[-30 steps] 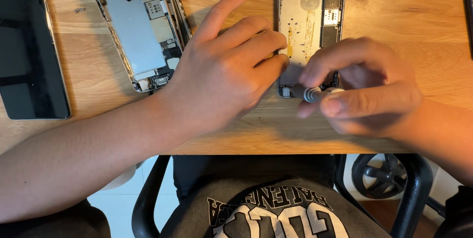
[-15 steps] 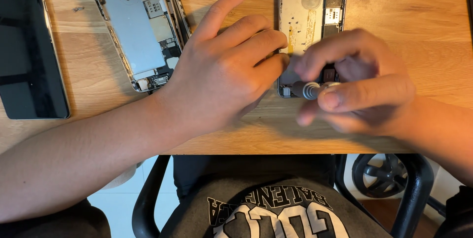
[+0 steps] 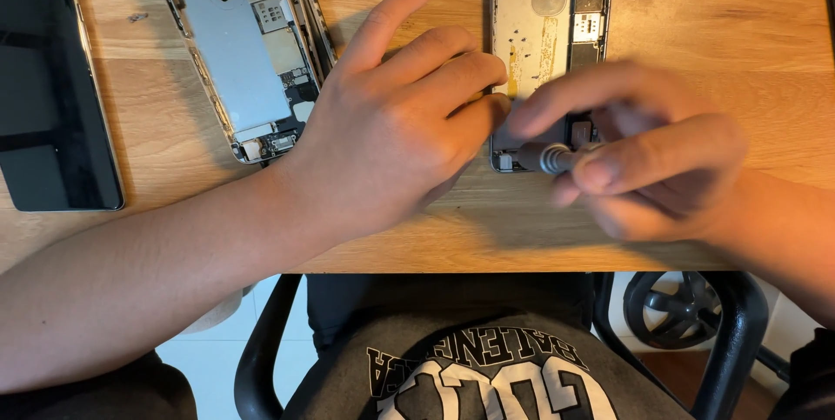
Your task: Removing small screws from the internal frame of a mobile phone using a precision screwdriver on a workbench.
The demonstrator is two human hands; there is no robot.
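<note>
I see a dark phone (image 3: 54, 81) at nine o'clock, a second opened phone chassis (image 3: 243, 50) at eleven, on the wooden desk (image 3: 713, 29).

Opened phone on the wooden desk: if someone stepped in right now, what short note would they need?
Left hand presses flat at the lower left edge of the opened silver phone chassis.
Right hand, blurred, grips a small grey metal screwdriver at the chassis's bottom end.
Second stripped chassis and black intact phone lie left, untouched.
Chassis already open; how far the screw work has got cannot be told.
</note>
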